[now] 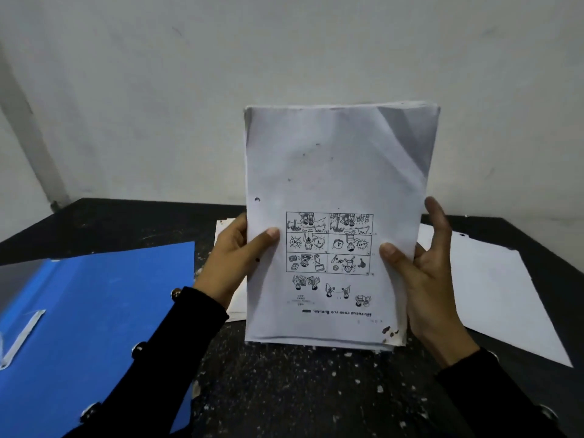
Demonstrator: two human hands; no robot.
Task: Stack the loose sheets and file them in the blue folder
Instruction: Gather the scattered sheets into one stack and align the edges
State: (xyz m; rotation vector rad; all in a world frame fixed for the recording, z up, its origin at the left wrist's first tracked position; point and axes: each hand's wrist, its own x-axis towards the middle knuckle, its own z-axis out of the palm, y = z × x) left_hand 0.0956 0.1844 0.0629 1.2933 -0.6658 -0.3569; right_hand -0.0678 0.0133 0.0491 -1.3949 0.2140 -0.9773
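I hold a stack of white sheets (335,172) upright on its lower edge on the black table (300,390). The top sheet shows an upside-down comic grid. My left hand (234,257) grips the stack's left edge, thumb across the front. My right hand (426,273) grips the right edge, thumb on the front and fingers behind. The blue folder (85,311) lies open at the left, with a white fastener strip on its inner face. A loose sheet (493,295) lies flat on the table to the right. Another loose sheet (227,226) shows partly behind my left hand.
A pale wall (284,58) rises right behind the table's far edge. The tabletop is speckled with white flecks. My black sleeves with round buttons cross the near part of the table.
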